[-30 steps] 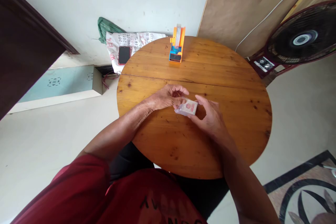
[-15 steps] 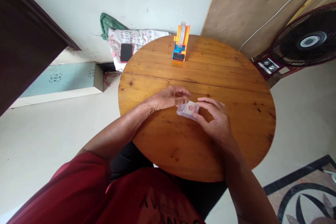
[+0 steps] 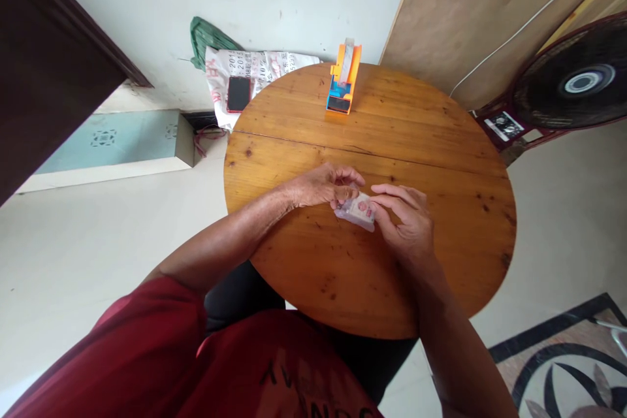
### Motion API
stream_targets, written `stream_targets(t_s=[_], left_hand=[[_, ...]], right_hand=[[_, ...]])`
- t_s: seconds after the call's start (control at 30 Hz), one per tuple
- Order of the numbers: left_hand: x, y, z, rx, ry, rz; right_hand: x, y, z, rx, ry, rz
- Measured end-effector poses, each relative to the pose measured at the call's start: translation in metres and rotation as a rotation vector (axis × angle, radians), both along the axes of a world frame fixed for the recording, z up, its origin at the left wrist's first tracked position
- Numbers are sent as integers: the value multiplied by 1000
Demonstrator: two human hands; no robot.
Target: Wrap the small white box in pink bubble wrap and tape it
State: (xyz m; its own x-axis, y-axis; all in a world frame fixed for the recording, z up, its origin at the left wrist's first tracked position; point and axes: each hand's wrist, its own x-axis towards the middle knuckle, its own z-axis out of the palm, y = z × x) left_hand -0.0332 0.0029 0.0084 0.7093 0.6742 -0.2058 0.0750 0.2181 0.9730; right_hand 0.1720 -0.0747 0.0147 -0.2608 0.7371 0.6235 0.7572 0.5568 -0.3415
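Observation:
A small pale packet in clear plastic wrap [image 3: 360,209], printed with red marks, is held just over the middle of the round wooden table [image 3: 304,255]. My left hand [image 3: 326,186] grips its left end, fingers curled and thumb against the wrap. At the packet's right end, my right hand [image 3: 406,217] pinches the edge between thumb and index finger, its other fingers bent. An orange and blue tape dispenser [image 3: 344,78] with a roll of clear tape stands at the far edge of the table.
A phone [image 3: 238,93] lies on a printed white bag [image 3: 218,68] beyond the table's left edge, near a green bag [image 3: 208,39]. A large black fan [image 3: 568,85] stands at the right, by the wall.
My right thumb and index finger have closed together on the packet's right end. The packet is slightly more tilted, and my left fingers have shifted a little over it.

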Motion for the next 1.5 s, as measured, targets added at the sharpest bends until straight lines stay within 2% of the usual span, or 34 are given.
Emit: stream_targets(t_s=[0.23,0.47,0.63,0.9,1.07,1.23,1.4,1.5], left_hand=[[-2,2,0,17,-30,-37],[-4,1,3,34,-6,-61],[-3,1,2,28,-7,-67],[0,-2,0,16,-78,-25],[1,-3,-1,-8,-93,-4],[0,-2,7,1,-57,76],[-5,3,12,85,51,195],[-5,4,12,101,97,170]], right_hand=[[-4,-2,2,-67,35,9],[5,-10,18,-231,127,6],[14,-10,19,-415,-52,43],[5,-7,0,-287,-127,31],[5,-7,4,-299,-149,28],[3,-10,12,-314,-99,53],[3,-9,14,-237,-17,22],[2,-8,11,-194,-29,1]])
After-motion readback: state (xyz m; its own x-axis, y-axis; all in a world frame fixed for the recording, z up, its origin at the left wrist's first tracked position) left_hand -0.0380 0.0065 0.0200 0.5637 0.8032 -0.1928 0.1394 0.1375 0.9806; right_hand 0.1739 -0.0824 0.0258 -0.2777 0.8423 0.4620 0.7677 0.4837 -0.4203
